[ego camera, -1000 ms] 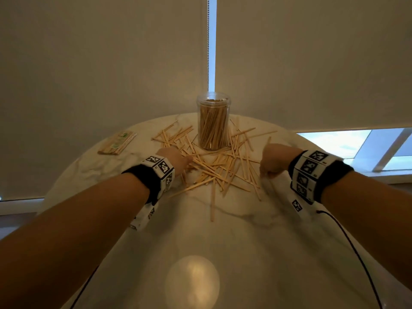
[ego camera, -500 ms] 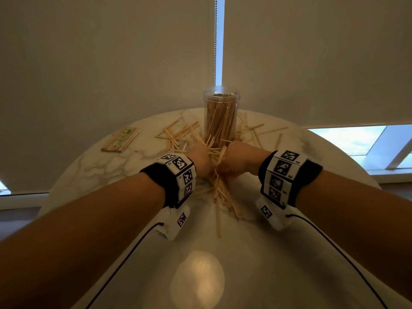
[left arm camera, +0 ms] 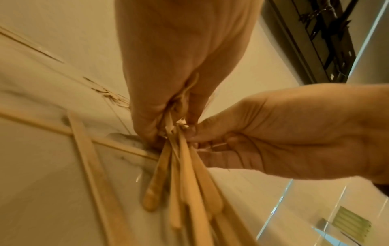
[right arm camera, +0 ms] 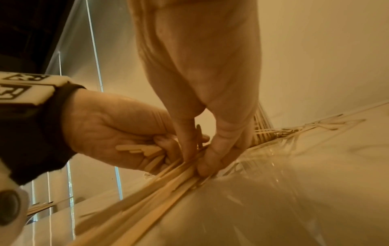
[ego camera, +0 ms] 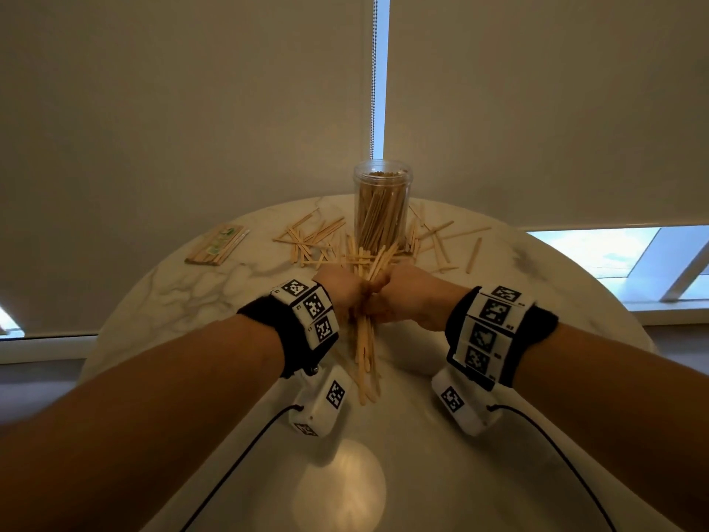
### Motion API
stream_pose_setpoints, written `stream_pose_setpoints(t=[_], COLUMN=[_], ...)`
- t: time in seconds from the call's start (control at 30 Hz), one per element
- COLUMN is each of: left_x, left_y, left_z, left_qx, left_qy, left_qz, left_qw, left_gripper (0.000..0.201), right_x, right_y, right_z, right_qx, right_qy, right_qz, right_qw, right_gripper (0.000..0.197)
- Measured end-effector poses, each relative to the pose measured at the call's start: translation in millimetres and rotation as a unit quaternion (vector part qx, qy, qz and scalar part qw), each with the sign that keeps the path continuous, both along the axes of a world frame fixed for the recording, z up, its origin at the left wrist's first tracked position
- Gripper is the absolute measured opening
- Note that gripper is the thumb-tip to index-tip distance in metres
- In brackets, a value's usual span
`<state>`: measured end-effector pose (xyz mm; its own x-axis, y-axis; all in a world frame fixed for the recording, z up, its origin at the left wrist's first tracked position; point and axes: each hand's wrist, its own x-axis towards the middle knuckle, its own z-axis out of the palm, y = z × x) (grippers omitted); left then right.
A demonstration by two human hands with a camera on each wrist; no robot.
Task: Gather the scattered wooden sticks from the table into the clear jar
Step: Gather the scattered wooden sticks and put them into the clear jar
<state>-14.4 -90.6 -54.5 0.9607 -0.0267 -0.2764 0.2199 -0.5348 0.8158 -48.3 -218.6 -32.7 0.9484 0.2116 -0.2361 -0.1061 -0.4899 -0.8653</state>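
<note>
A clear jar (ego camera: 381,209), nearly full of upright wooden sticks, stands at the far middle of the round marble table (ego camera: 161,297). In front of it my left hand (ego camera: 339,291) and right hand (ego camera: 408,299) meet, both curled round one bundle of sticks (ego camera: 364,343) that slants down onto the table toward me. In the left wrist view my left hand (left arm camera: 168,103) pinches the bundle (left arm camera: 185,183) from above and the right hand (left arm camera: 284,133) closes in from the side. The right wrist view shows my right hand (right arm camera: 210,141) pressing the bundle (right arm camera: 160,186) against the left hand (right arm camera: 118,129).
Loose sticks (ego camera: 310,240) lie left of the jar and more loose sticks (ego camera: 441,240) lie to its right. A wrapped pack of sticks (ego camera: 216,245) sits at the far left. Blinds hang behind the table, and wrist cables trail toward me.
My hands swept inward from either side of the pile and met at the middle. The spread sticks between them are now bunched into one bundle held in both hands.
</note>
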Motion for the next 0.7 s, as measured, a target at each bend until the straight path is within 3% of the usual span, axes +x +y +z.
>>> stream_pose_setpoints(t=[0.07,0.23,0.37,0.53,0.7], left_x=[-2,-8,-6,-17,-22], left_y=[5,13,21,24,25], left_z=[-2,4,11,26,27], left_qx=[-0.088,-0.211,-0.223,-0.240,-0.204], left_qy=[0.034,0.069,0.087,0.117,0.084], left_qz=[0.052,0.095,0.114,0.056,0.073], left_qw=[0.994,0.970,0.964,0.962,0.973], left_gripper=[0.037,0.036,0.052,0.026,0.045], right_x=[4,-6,-6,-9,-6], right_y=[-1,2,4,10,11], right_z=[-6,4,6,12,16], right_qx=[0.010,0.056,0.093,0.096,0.064], right_qy=[-0.003,-0.022,-0.036,-0.043,-0.069], right_qz=[-0.008,-0.017,-0.038,-0.036,-0.027], right_qw=[1.000,0.998,0.994,0.994,0.995], right_gripper=[0.014,0.015,0.026,0.014,0.019])
